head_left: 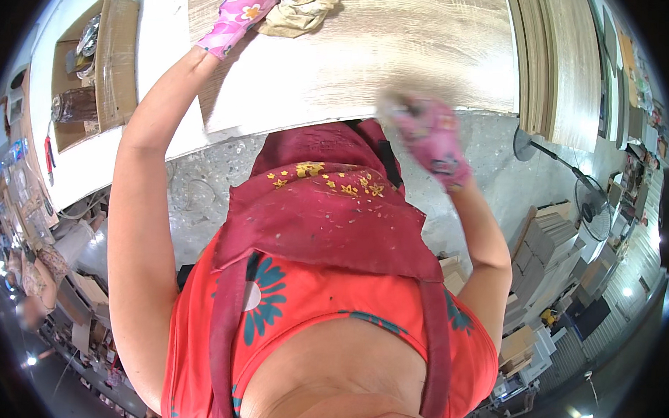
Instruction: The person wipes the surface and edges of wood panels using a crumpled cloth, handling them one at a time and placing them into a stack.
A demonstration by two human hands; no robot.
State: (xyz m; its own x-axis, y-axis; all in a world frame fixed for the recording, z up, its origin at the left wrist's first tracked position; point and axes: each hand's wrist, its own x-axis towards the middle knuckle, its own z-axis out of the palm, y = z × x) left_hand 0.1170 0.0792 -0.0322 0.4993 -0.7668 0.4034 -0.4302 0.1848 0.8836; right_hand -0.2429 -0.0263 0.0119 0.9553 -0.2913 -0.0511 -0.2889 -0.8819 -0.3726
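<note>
A light wood-grain board [399,49] lies flat on a white worktable [158,92]. My left hand [238,18], in a pink flowered glove, rests on the board near its far left edge, right beside a crumpled beige rag [301,12]. My right hand [425,135], also in a pink glove, is blurred at the board's near edge. Something small and pale shows at its fingertips, too blurred to identify.
An open cardboard box [104,61] with small items stands at the table's left. Stacked wood-grain boards [568,70] lean at the right. Two standing fans [592,207], cartons and clutter fill the concrete floor [498,178] to the right and left.
</note>
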